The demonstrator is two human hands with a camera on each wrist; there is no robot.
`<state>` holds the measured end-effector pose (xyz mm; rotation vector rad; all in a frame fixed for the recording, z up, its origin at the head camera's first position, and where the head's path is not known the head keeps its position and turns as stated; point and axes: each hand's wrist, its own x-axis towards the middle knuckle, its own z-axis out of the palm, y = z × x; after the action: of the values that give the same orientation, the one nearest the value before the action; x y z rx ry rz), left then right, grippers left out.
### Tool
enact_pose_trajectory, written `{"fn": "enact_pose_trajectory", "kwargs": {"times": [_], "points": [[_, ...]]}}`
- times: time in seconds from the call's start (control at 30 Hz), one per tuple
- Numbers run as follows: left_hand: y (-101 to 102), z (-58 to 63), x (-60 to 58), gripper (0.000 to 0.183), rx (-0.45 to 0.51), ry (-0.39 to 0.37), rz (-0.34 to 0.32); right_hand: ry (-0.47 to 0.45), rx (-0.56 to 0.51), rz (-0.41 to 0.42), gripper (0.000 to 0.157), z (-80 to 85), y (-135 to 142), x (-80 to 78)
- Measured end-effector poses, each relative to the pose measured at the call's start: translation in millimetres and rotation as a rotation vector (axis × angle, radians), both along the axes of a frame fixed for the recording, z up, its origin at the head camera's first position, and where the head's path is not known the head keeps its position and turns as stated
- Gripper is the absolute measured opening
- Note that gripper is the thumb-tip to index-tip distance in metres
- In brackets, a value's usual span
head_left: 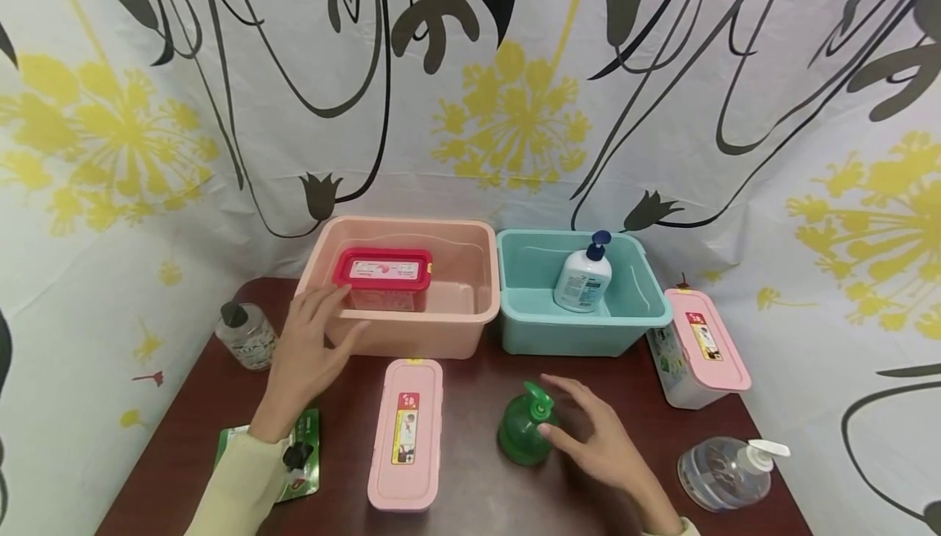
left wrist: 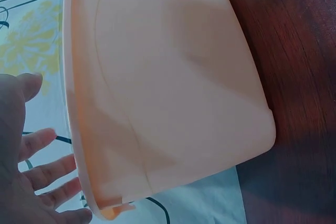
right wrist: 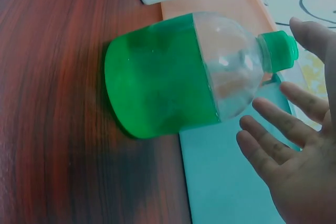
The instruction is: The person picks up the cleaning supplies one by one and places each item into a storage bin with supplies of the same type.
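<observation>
Currently: one translucent green plastic pump bottle [head_left: 524,438], on the dark reddish-brown wooden tabletop [head_left: 474,487], right of middle toward the near edge.
Right hand [head_left: 599,444]: fingers apart, curved beside bottle, apparently spaced to fit it; contact unclear. Left hand [head_left: 305,352]: fingers apart at near-left corner of peach plastic bin [head_left: 419,338]; contact unclear. Bins, two, along far edge: peach, turquoise plastic [head_left: 573,340]; presumably confining one red-lidded plastic box [head_left: 385,284], one white blue-pump bottle [head_left: 584,284]. Loose: oblong pink-lidded boxes [head_left: 404,479], two; clear white-pump bottle [head_left: 720,477], one; clear dark-capped bottle [head_left: 252,341], one; flat green packet [head_left: 310,430], one.
</observation>
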<state>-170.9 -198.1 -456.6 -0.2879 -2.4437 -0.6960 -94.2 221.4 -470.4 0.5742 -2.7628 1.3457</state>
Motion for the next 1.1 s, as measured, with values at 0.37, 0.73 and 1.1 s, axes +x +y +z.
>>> {"fn": "enact_pose_trajectory", "kwargs": {"times": [0.37,0.73,1.1], "points": [[1,-2.5,-7.6,0.043,-0.026,0.076,0.000,0.070,-0.065,0.013,0.043,-32.5,0,-7.6],[2,0.6,-6.1,0.034,0.002,0.033,0.004,0.094,-0.055,-0.005,0.037,-28.3,-2,-6.0],[3,4.8,-4.3,0.033,0.054,-0.067,0.021,0.058,-0.072,-0.050,0.034,-30.1,-3,-4.8]]}}
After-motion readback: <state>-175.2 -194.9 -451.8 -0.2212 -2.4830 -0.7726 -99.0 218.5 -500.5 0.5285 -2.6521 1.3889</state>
